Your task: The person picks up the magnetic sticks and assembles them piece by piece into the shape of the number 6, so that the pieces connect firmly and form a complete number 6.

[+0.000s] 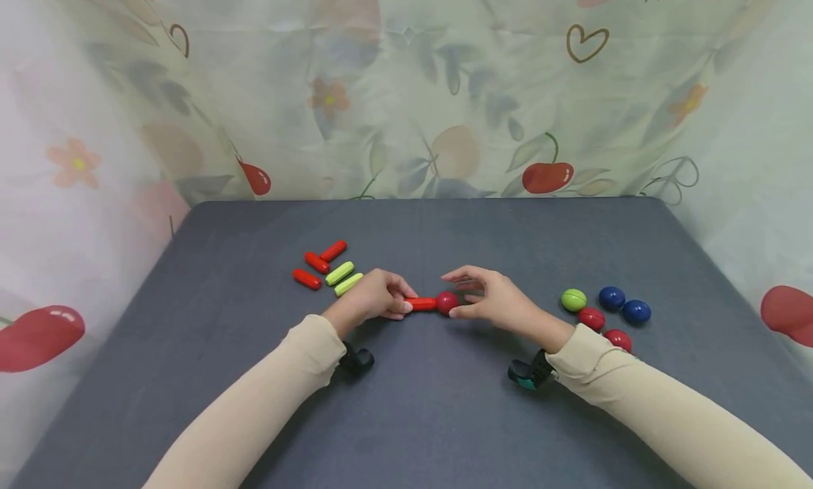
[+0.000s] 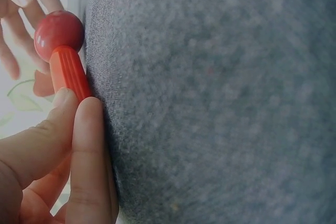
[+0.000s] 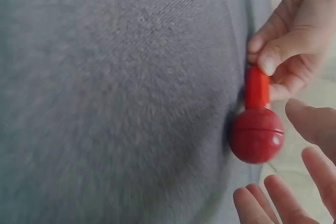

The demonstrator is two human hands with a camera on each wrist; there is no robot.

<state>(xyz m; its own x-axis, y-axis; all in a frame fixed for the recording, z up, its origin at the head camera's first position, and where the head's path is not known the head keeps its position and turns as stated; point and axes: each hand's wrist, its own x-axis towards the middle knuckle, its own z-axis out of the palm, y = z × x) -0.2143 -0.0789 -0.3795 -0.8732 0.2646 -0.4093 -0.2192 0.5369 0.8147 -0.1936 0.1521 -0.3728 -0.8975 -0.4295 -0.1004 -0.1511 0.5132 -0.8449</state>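
My left hand [image 1: 381, 296] pinches one end of a short red ribbed stick [image 1: 422, 304] between thumb and fingers, low over the grey table. At the stick's other end is a glossy red ball [image 1: 447, 303], touching it; together they look like a small maraca. In the right wrist view a thin seam line runs round the ball [image 3: 257, 136]. My right hand [image 1: 492, 296] is spread beside the ball, thumb and fingers apart, holding nothing. The left wrist view shows the thumb and a finger against the stick [image 2: 71, 74].
Left of the hands lie several loose red sticks [image 1: 308, 279] and yellow-green sticks [image 1: 339, 273]. By the right forearm sit a green ball [image 1: 574, 300], two blue balls [image 1: 612, 298] and two red balls [image 1: 591, 318]. A patterned cloth [image 1: 406, 122] hangs behind the grey table [image 1: 432, 418].
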